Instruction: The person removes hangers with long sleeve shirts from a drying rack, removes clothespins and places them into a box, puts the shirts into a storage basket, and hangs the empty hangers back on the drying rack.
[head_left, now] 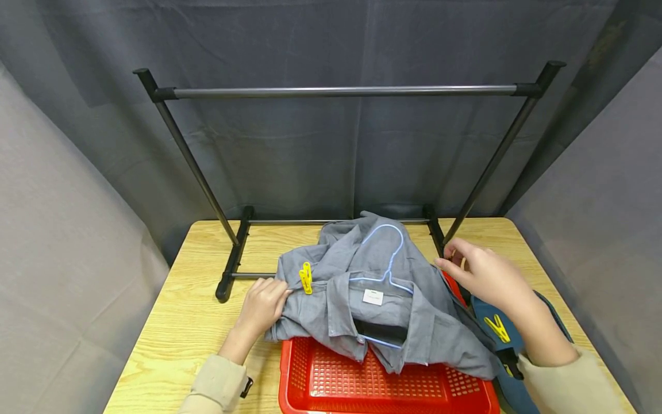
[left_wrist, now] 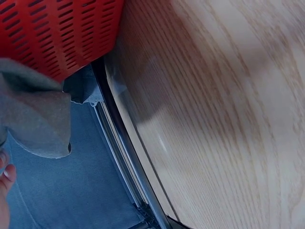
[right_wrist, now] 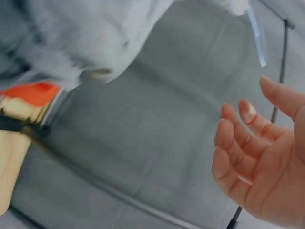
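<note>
A grey collared shirt point(head_left: 310, 310) lies over a red basket point(head_left: 362, 397), with a light blue hanger point(head_left: 389, 270) inside its neck and the hook lying on the cloth. A yellow clip point(head_left: 306, 278) is on the shoulder at the left. My left hand point(head_left: 264, 305) grips the cloth at that shoulder, beside the clip; in the left wrist view only its fingertips point(left_wrist: 5, 174) show, near the grey cloth point(left_wrist: 38, 114). To the right of the shirt, my right hand point(head_left: 483, 273) is raised with fingers loosely bent and nothing in them, as the right wrist view also shows point(right_wrist: 267, 162).
A black rack with a metal top bar point(head_left: 341, 92) stands behind the shirt, its base on the wooden table point(head_left: 170, 328). To the right, under my right forearm, are a blue item point(head_left: 486, 313) and another yellow clip point(head_left: 497, 329). Grey curtains surround the table.
</note>
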The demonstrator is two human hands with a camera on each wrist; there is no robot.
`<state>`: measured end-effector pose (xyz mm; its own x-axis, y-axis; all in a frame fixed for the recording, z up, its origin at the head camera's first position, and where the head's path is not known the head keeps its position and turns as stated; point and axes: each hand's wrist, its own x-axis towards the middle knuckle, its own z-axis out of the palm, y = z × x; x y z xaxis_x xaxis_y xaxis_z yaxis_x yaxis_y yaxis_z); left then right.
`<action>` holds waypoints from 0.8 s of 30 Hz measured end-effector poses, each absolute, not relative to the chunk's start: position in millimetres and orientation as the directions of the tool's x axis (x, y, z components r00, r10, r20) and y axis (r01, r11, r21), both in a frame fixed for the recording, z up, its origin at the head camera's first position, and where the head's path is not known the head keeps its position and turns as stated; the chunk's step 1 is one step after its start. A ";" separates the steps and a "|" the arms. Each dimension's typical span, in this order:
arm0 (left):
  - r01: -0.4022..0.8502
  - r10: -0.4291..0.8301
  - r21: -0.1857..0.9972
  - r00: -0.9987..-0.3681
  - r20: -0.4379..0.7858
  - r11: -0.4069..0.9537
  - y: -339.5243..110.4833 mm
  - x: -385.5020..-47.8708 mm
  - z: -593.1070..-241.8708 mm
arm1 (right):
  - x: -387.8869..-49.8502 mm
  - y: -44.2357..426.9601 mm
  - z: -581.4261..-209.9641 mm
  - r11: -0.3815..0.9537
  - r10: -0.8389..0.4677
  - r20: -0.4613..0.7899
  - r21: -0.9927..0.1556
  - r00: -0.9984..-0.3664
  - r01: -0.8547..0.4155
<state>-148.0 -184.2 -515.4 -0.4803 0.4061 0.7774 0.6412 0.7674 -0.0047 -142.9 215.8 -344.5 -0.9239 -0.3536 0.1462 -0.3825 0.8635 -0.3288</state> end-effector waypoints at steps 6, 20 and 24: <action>0.644 0.404 0.009 -0.492 0.771 0.765 -183.3 -146.8 -514.2 | -137.4 191.4 -338.7 0.788 -0.428 0.208 -0.391 -0.880 -0.476; 0.628 0.401 0.013 -0.512 0.760 0.778 -182.7 -146.3 -513.7 | -135.3 128.9 -337.3 0.648 -0.597 0.224 -0.430 -0.770 -0.628; 0.626 0.399 0.011 -0.510 0.762 0.780 -182.6 -145.6 -514.0 | -137.3 113.5 -340.4 0.630 -0.642 0.187 -0.424 -0.743 -0.651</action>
